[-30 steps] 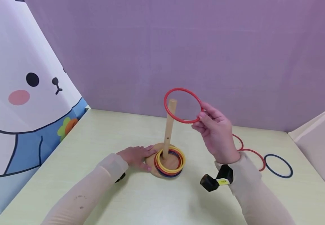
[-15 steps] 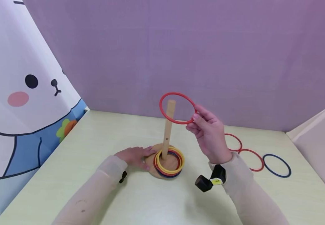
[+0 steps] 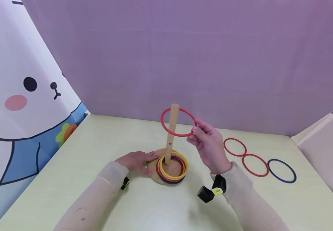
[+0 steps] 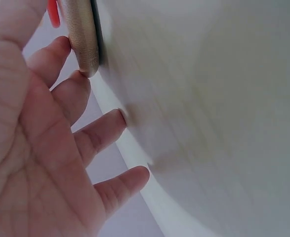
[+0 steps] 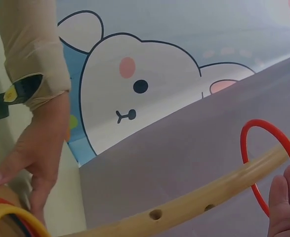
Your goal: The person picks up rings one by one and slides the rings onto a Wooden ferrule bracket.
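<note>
The right hand pinches the red ring between thumb and fingers at one side; it hangs around the peg, near the top. Held from that side only, it could snag on the wood; a sideways tug could tip the base, though the left hand, fingers spread, touches its edge. Lower down, stacked rings in yellow, red and blue encircle the peg; loose rings lie rightward on the table.

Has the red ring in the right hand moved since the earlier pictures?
Yes: in the head view, the red ring has moved down and slightly left relative to the post.
</note>
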Demonstrator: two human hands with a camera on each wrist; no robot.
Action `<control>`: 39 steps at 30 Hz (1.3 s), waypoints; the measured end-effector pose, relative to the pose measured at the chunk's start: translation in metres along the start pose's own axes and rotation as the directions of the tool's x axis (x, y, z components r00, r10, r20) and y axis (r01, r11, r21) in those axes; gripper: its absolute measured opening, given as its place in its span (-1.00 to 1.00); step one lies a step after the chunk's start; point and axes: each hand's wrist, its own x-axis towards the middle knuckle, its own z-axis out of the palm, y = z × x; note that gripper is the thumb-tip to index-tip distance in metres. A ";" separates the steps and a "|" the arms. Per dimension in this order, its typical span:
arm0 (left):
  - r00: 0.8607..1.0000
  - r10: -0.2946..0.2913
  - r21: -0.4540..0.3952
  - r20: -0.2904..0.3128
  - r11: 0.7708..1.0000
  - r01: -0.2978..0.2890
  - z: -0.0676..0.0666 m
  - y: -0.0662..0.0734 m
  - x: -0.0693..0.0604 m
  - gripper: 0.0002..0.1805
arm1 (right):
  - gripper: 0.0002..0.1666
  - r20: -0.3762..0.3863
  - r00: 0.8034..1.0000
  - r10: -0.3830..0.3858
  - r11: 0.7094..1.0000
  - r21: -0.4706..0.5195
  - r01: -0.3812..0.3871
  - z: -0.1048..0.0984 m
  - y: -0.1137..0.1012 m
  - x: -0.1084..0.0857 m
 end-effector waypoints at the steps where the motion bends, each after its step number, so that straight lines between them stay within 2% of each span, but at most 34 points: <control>1: 1.000 0.003 -0.001 -0.002 1.000 -0.003 0.000 0.000 0.000 -0.15 | -0.56 -0.005 1.000 0.009 1.000 -0.013 -0.009 -0.001 0.002 0.000; 4: 0.999 0.028 0.011 -0.017 1.000 -0.028 -0.001 0.000 -0.002 -0.15 | -0.52 -0.020 0.999 0.035 0.999 -0.036 -0.036 -0.005 0.008 -0.001; 9: 0.996 0.078 0.055 -0.041 0.996 -0.076 -0.001 0.000 -0.004 -0.17 | -0.60 -0.030 0.997 0.067 0.998 -0.020 -0.068 -0.012 0.020 -0.003; 16: 0.987 0.153 0.158 -0.047 0.977 -0.144 0.001 0.002 -0.004 -0.15 | -0.64 -0.033 0.992 0.126 0.992 0.004 -0.126 -0.023 0.036 -0.005; 19: 0.989 0.143 0.154 -0.034 0.979 -0.136 0.001 0.003 -0.002 -0.14 | -0.69 -0.045 0.987 0.156 0.988 -0.013 -0.157 -0.028 0.042 -0.006; 22: 0.994 0.106 0.126 -0.016 0.987 -0.103 0.000 0.005 -0.001 -0.14 | -0.65 -0.058 0.981 0.188 0.981 -0.040 -0.190 -0.033 0.049 -0.007; 27: 0.997 0.078 0.089 0.009 0.993 -0.079 0.000 0.005 -0.001 -0.16 | -0.65 -0.070 0.973 0.218 0.971 -0.084 -0.224 -0.043 0.061 -0.009; 39: 0.999 0.015 0.026 0.037 1.000 -0.016 0.001 0.007 0.000 -0.16 | -0.48 -0.050 0.969 0.244 0.950 -0.189 -0.249 -0.062 0.088 -0.015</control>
